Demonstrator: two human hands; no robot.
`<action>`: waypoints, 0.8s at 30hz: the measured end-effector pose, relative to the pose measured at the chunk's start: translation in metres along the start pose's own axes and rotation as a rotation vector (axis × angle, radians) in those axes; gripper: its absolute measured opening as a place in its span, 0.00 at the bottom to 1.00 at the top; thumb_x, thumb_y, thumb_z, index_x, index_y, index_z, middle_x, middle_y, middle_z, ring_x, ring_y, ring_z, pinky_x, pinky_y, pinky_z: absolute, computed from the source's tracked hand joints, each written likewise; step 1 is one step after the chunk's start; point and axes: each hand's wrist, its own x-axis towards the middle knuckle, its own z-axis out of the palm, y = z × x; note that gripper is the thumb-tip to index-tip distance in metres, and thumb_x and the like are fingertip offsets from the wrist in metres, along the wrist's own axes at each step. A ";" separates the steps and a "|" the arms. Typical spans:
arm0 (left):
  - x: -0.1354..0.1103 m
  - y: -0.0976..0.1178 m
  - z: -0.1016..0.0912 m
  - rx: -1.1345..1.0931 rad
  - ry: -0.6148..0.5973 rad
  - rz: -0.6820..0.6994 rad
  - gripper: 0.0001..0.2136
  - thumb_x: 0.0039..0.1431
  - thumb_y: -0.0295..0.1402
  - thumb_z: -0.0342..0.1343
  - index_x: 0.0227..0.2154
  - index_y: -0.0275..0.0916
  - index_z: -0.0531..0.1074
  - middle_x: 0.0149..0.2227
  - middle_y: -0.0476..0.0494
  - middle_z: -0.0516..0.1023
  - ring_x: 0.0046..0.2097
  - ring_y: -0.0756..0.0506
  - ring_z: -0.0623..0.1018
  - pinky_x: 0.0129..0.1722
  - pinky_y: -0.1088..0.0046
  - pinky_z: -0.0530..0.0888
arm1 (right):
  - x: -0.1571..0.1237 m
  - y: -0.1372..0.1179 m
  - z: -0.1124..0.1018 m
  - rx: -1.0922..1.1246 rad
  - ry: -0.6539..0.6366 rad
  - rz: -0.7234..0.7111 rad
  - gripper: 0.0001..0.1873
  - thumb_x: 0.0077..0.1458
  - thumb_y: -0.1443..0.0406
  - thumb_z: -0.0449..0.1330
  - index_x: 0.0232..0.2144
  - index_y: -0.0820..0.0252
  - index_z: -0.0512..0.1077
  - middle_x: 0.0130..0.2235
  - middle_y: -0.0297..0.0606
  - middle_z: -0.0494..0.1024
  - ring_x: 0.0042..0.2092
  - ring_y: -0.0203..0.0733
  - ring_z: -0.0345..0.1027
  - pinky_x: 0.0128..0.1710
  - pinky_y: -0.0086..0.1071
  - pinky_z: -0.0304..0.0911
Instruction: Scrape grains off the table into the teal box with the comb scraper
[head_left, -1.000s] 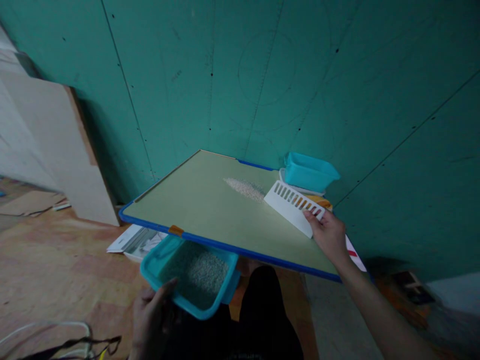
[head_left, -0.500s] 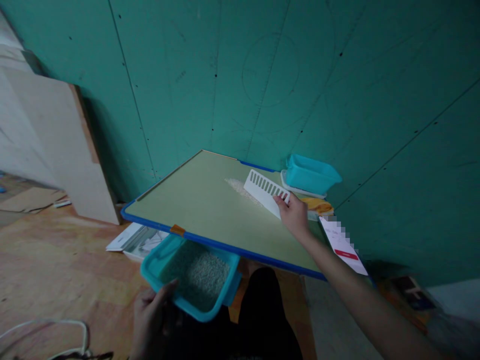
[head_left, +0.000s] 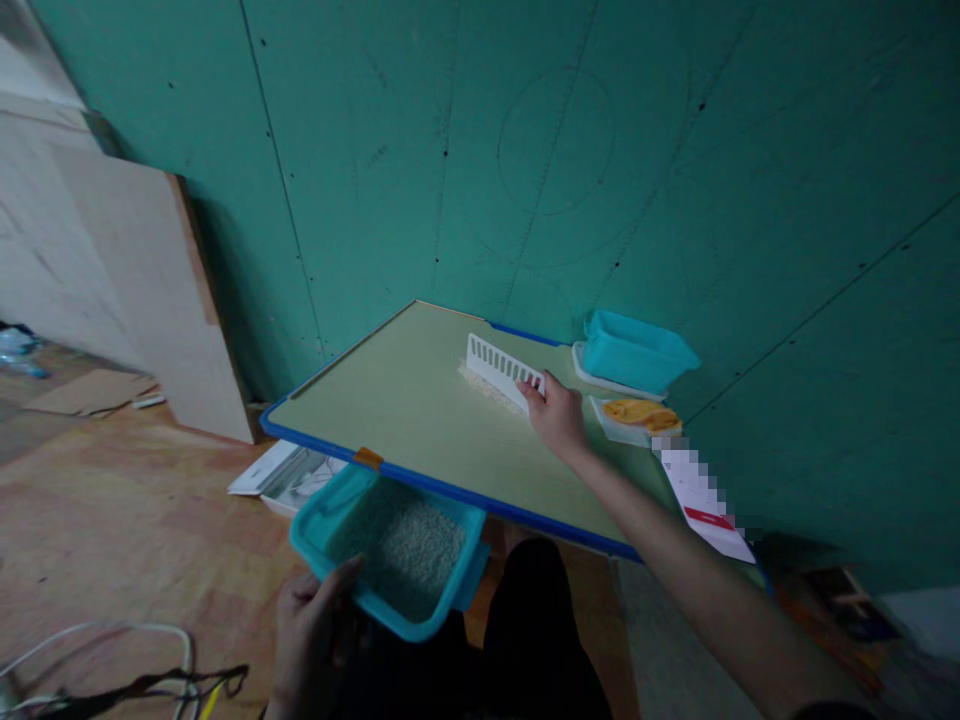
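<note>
grips, with the right hand [head_left: 556,412], the right-hand end of the white slotted scraper [head_left: 495,370]; sets the thumb on the near face, remaining fingers behind, closed firmly around the strip; holds the scraper lengthwise, slots uppermost, solid long edge downward against the pile of pale grains [head_left: 480,386]; at this viewing angle, cannot tell whether that edge touches the board beneath; below the edge, along the near side, loose grains in a narrow band on the pale green board [head_left: 420,405].

closes, with the left hand [head_left: 309,622], on the near left corner of the teal bin [head_left: 420,630]; laps the thumb over the rim, remaining fingers lost in shadow underneath; inside the bin, grains [head_left: 424,545] heaped toward the right; above the lap, bin just beside the board's blue near edge [head_left: 465,491].

farther out, at the board's right side, from far to near: teal container [head_left: 641,355] on a white lid [head_left: 600,380]; shallow tray [head_left: 619,430] with orange cloth [head_left: 641,413]; white sheet [head_left: 727,543] with a red band; under the board's near left edge, white box [head_left: 274,465]; beyond the board, green wall [head_left: 375,200]; at far left, leaning panel [head_left: 165,270]; on the floor, lower left, white cable [head_left: 112,627].
</note>
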 end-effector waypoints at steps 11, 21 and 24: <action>0.003 -0.009 -0.002 -0.042 -0.018 0.027 0.27 0.48 0.43 0.62 0.03 0.42 0.57 0.03 0.53 0.54 0.08 0.53 0.58 0.09 0.77 0.58 | -0.025 -0.037 0.004 -0.026 -0.109 -0.114 0.16 0.65 0.57 0.49 0.34 0.56 0.72 0.28 0.40 0.78 0.29 0.42 0.71 0.29 0.31 0.52; 0.000 -0.006 0.000 -0.033 -0.002 0.024 0.27 0.49 0.45 0.62 0.04 0.42 0.57 0.04 0.53 0.54 0.08 0.52 0.58 0.09 0.76 0.56 | -0.018 -0.036 0.004 -0.005 0.014 -0.060 0.14 0.64 0.58 0.50 0.33 0.58 0.72 0.29 0.42 0.79 0.31 0.43 0.72 0.29 0.30 0.54; -0.002 -0.003 0.000 -0.056 0.003 0.006 0.25 0.49 0.44 0.62 0.06 0.42 0.58 0.05 0.55 0.55 0.09 0.53 0.58 0.10 0.76 0.58 | -0.014 -0.030 0.002 -0.077 0.079 -0.038 0.14 0.63 0.59 0.51 0.32 0.59 0.71 0.28 0.42 0.79 0.29 0.43 0.71 0.29 0.30 0.53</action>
